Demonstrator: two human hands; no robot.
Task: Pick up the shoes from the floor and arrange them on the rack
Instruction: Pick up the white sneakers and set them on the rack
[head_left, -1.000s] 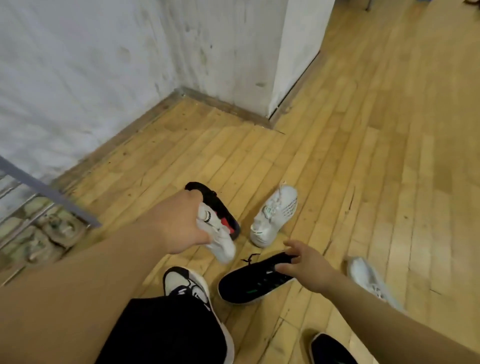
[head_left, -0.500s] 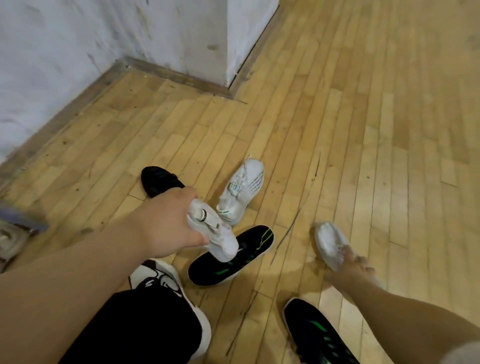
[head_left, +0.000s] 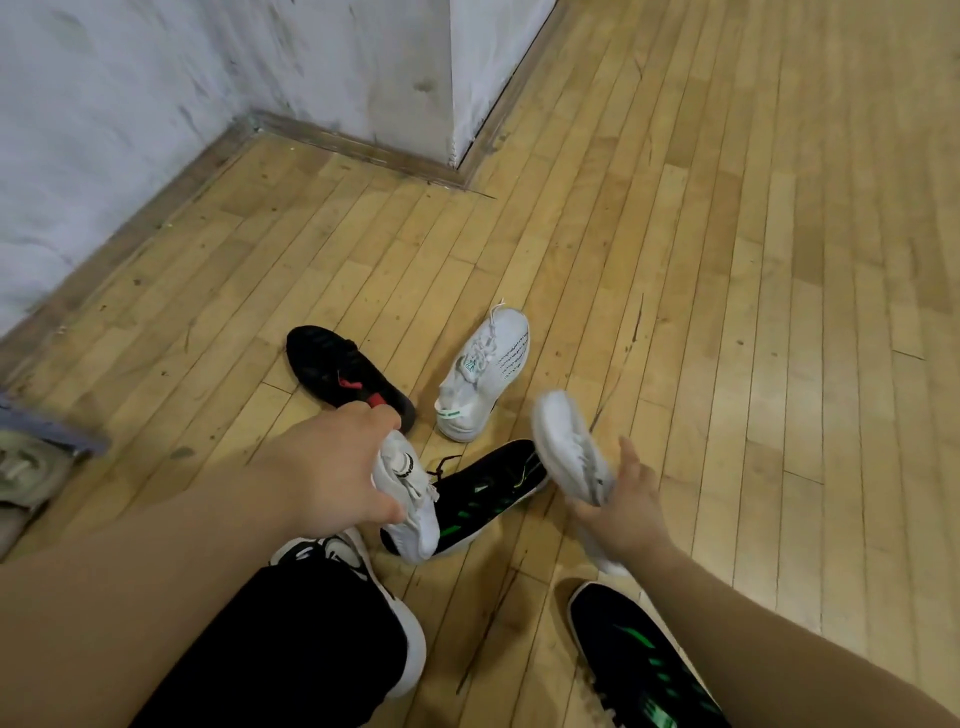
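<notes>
The white shoe (head_left: 569, 449) that lay on the floor half a second ago is now lifted at centre right, gripped at its heel by the right hand (head_left: 626, 506), fingers curled round it. The left hand (head_left: 327, 473), centre frame, is closed on another white sneaker (head_left: 408, 499), toe hanging down. Below them on the wooden floor (head_left: 727, 260) lie a black-and-green shoe (head_left: 483, 493), a black shoe with red (head_left: 345, 374) and a white-and-green sneaker (head_left: 485, 371).

Wooden floor (head_left: 727, 260); black shoe (head_left: 345, 371) and white sneaker (head_left: 485, 371) lie on it.
</notes>
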